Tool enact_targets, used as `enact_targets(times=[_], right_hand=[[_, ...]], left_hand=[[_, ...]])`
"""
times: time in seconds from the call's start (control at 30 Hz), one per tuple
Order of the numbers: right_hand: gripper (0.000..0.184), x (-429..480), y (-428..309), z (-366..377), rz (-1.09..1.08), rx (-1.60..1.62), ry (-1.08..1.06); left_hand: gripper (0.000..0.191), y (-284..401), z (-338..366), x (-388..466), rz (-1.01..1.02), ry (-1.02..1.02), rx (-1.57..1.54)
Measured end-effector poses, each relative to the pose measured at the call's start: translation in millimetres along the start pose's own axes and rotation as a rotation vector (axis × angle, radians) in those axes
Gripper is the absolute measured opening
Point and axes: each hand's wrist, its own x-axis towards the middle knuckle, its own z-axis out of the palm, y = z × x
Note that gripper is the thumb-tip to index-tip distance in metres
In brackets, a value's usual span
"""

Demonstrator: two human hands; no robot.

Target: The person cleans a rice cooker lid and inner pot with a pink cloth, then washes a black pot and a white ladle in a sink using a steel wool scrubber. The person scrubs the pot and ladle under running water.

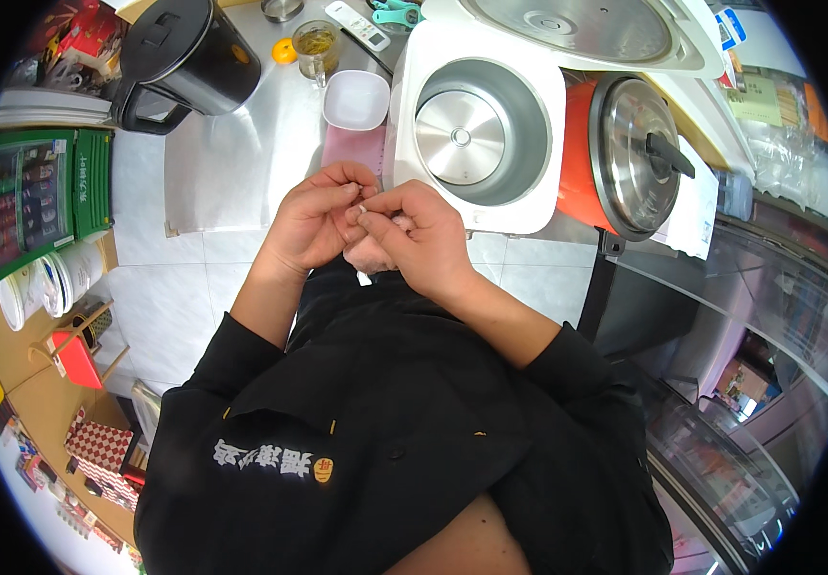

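Both hands meet over my lap, at the front edge of the steel table. My left hand [320, 215] has its fingers curled and its fingertips near those of my right hand [421, 237]. A small white bit [362, 209] shows between the right thumb and forefinger. A pink fluffy cloth [370, 253] hangs below the right palm, partly hidden by the fingers. Whether the left fingers also hold something cannot be told. Just beyond the hands stands a white rice cooker [478, 215], its lid raised and its metal inside bare.
A black electric kettle [191, 57] stands at the back left of the steel table [227, 172]. Near it are a glass mug [315, 47], a white plastic bowl [357, 100] and a pink notebook [356, 147]. An orange pot [579, 151] with a lid stands right of the cooker.
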Motion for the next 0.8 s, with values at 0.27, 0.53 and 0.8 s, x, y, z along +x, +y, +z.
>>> enact_targets(times=[0.27,0.53,0.8], right_hand=[[0.012,-3.5,-1.4,0.9,0.033,0.032,0.018],[0.012,-3.7,-17.9,5.7,0.137,-0.273,-0.035],[0.013,-4.0,-7.8,10.1,0.089,-0.291,-0.101]], left_hand=[[0.026,-7.7,9.7,-9.3,-0.008,0.105,0.051],[0.021,-13.1,14.3,-21.7,-0.029,0.202,0.407],[0.016,-7.4,-12.0,-23.1,-0.078,0.254,0.335]])
